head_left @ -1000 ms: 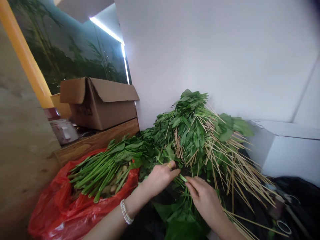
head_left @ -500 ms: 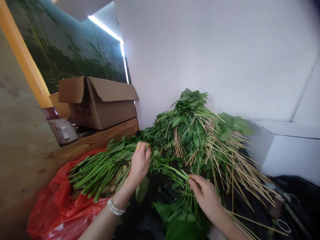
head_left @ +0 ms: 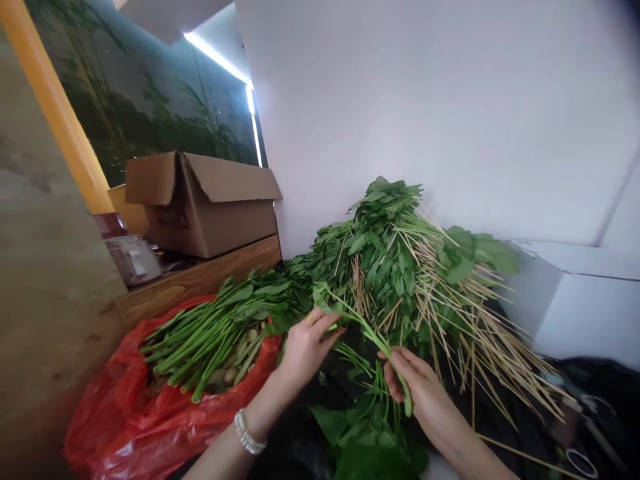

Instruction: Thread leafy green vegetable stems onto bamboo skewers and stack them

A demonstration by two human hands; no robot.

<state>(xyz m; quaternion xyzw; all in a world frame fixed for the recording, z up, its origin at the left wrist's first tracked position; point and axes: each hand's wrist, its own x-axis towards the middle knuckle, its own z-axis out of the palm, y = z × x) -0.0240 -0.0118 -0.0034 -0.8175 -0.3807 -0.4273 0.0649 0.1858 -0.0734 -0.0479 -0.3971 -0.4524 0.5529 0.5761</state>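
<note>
Your right hand (head_left: pixel 419 381) is curled snugly around one green stem (head_left: pixel 374 333), up over the black sheet (head_left: pixel 295 437), past the red bag's (head_left: pixel 145 430) right edge. Your left hand's (head_left: pixel 306 343) finger and thumb nearly meet by its leafy end; I can't tell if they grip.

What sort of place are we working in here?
Probably a food-preparation corner, home or business unclear: the right hand holds a green stalk near a heap of greens with thin wooden sticks and a red plastic bag of leafy stems.
</note>
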